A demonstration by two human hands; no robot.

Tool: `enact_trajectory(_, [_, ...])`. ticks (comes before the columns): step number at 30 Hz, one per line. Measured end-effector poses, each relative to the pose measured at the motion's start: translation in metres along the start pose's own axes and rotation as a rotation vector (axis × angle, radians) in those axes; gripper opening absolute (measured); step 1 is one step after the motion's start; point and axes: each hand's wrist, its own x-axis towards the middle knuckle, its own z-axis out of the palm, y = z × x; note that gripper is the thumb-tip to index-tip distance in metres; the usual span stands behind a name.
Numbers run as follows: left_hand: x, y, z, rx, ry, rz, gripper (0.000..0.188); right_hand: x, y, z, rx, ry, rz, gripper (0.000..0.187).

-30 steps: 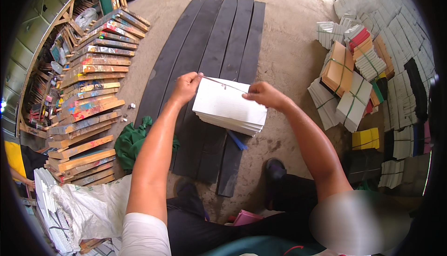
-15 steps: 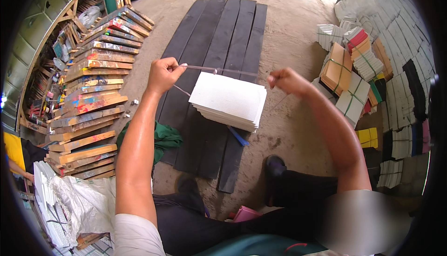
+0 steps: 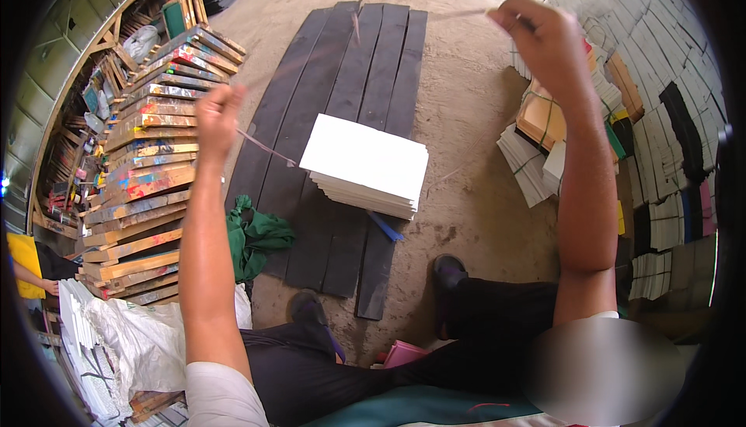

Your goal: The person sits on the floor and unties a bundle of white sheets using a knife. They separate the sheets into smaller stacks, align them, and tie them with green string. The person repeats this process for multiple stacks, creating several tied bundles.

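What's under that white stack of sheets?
The white stack lies on dark planks; a blue strip pokes out beneath its near edge. The rest underneath is covered.

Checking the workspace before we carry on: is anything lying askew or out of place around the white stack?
The white stack sits skewed across the dark planks, not square to them. A green cloth lies crumpled at the planks' left edge. Nothing looks spilled or damaged.
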Motion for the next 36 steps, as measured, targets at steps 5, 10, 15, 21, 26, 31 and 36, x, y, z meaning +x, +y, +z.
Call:
enact_trajectory(5, [0.027,0.081,-0.025,0.028,0.079,0.175,0.042,0.002,0.023,-0.015,-0.013,0.351,-0.111,0.026])
enact_trajectory(10, [0.003,0.041,-0.070,0.033,-0.157,-0.285,0.040,-0.001,0.098,0.009,-0.195,0.217,0.129,0.030])
enact_trajectory(15, [-0.036,-0.002,-0.120,0.141,-0.338,-0.677,0.039,-0.029,0.197,0.050,0.052,-0.341,0.238,0.027])
enact_trajectory(21, [-0.131,-0.047,-0.131,0.339,-0.724,-0.845,0.043,-0.124,0.211,0.130,-0.062,-0.994,0.134,0.023])
enact_trajectory(26, [-0.214,-0.077,-0.137,0.239,-0.748,-0.978,0.035,-0.186,0.195,0.167,-0.320,-1.195,0.159,0.023])
enact_trajectory(31, [-0.209,-0.068,-0.133,0.301,-0.770,-1.076,0.028,-0.217,0.213,0.166,-0.413,-1.152,0.225,0.029])
enact_trajectory(36, [-0.219,-0.076,-0.131,0.192,-0.725,-0.992,0.025,-0.233,0.216,0.167,-0.357,-1.122,0.305,0.033])
